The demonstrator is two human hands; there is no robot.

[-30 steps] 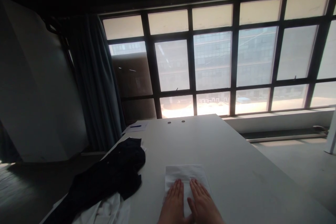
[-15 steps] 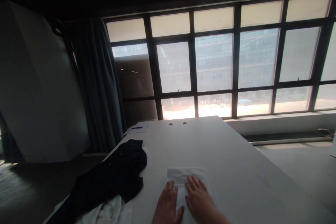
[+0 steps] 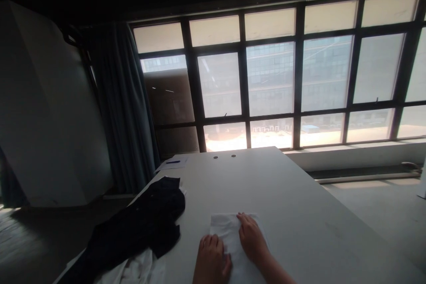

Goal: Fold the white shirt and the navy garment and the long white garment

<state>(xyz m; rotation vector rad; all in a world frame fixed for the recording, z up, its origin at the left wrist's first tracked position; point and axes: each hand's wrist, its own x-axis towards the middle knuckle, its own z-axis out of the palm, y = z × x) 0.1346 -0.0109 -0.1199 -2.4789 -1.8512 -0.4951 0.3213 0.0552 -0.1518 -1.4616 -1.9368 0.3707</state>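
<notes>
Pressing down on a folded white cloth (image 3: 228, 230) at the bottom centre of the white table (image 3: 293, 195), my right hand (image 3: 253, 237) lies across its upper edge and my left hand (image 3: 212, 259) curls at its lower left; I can't tell whether either grips it. A crumpled black garment (image 3: 140, 217) lies just left, over white fabric (image 3: 140, 270).
</notes>
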